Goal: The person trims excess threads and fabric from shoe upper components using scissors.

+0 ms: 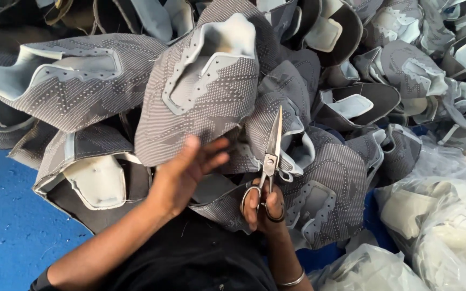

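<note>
two bare hands are seen at the bottom of the head view, in front of a large heap of grey knitted shoe uppers [319, 81]. the right hand [264, 207] is closed around the loop handles of a pair of metal scissors [271, 156], with fingers passed through the loops; the blades are held shut and pointed upward, slightly tilted. a thin metal bangle [291, 281] is worn on the right wrist. the left hand [184, 172] is held open, its fingers spread and a little blurred, and is placed against the lower edge of one big grey upper [200, 108] with a pale foam tongue, which stands at the middle of the heap; whether that upper is actually pinched cannot be told. the scissors are found just right of this upper, in front of another grey piece with a pale lining [297, 151]. a further upper with a cream tongue [98, 178] is laid to the left of the left hand, and a long one [66, 86] is spread across the upper left. a blue surface [12, 226] is seen at the lower left, and clear plastic bags of pale parts [443, 226] are piled at the lower right. dark cloth [190, 258] is spread between the forearms.
</note>
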